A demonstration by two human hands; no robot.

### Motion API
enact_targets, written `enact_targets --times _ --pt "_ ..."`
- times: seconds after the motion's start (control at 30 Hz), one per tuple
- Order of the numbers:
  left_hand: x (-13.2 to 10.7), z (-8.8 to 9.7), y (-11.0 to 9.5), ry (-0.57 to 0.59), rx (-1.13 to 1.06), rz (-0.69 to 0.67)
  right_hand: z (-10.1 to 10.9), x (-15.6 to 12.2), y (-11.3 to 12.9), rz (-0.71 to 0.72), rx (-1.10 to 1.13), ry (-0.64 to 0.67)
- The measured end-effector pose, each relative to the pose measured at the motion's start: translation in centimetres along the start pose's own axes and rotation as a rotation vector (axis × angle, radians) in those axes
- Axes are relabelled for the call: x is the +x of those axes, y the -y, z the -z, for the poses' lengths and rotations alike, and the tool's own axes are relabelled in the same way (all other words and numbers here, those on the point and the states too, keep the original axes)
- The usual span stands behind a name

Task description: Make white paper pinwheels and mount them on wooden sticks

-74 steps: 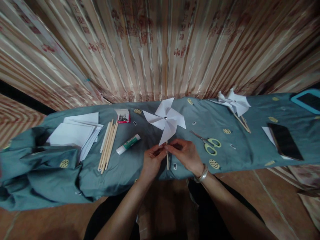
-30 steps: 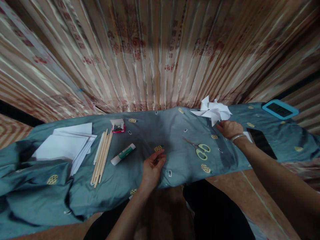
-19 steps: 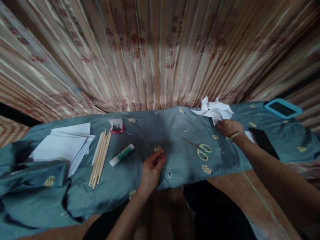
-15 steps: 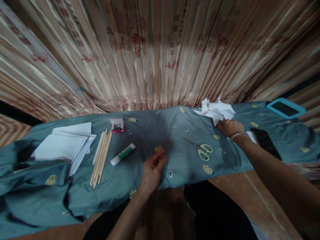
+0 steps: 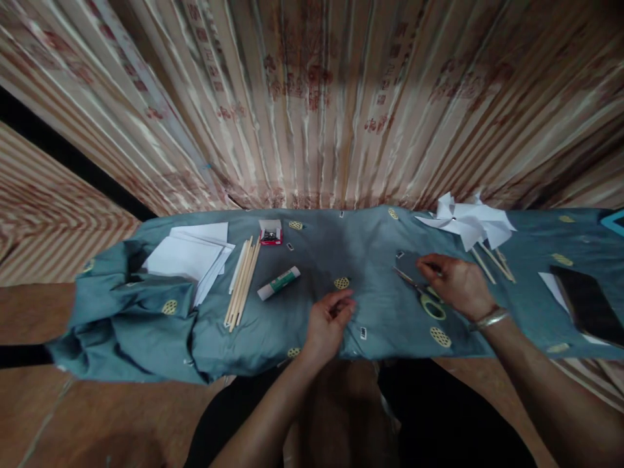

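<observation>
A pleated curtain [image 5: 312,130] fills the top of my view, behind a long teal cloth [image 5: 375,292]. I see paper [image 5: 185,253] stacked at left and overlapping white pinwheels [image 5: 480,221] at right, near the cloth's far edge, stems toward the person. The right hand [image 5: 458,284] is above the scissors [image 5: 422,290], fingers bent; I can't tell whether they grip anything. The left hand [image 5: 327,327] is loosely curled, thumb and fingers apart. Wooden sticks [image 5: 242,286] lie beside the paper, glue stick [image 5: 279,283] and small red box [image 5: 271,236] to their right.
</observation>
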State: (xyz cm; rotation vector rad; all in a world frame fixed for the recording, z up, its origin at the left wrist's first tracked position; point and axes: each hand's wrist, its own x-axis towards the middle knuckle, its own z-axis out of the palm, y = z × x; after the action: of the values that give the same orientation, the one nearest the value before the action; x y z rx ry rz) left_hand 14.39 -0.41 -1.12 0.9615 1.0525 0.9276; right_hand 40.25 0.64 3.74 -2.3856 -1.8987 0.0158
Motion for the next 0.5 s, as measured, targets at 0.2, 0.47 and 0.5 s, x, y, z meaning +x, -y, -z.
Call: enact_targets --times 0.2,0.47,0.5 --pt "-0.9 2.0 -0.8 -0.025 0.019 -0.046 -1.2 -2.3 11.4 0.369 0.359 0.023" --pt "-2.1 5.4 -1.8 -0.068 -0.047 -0.098 1.6 -12.3 16.1 0.663 0.918 0.168" --pt "-2.3 5.7 -1.8 -0.077 -0.059 -0.083 0.4 -15.1 14.6 0.75 0.913 0.139"
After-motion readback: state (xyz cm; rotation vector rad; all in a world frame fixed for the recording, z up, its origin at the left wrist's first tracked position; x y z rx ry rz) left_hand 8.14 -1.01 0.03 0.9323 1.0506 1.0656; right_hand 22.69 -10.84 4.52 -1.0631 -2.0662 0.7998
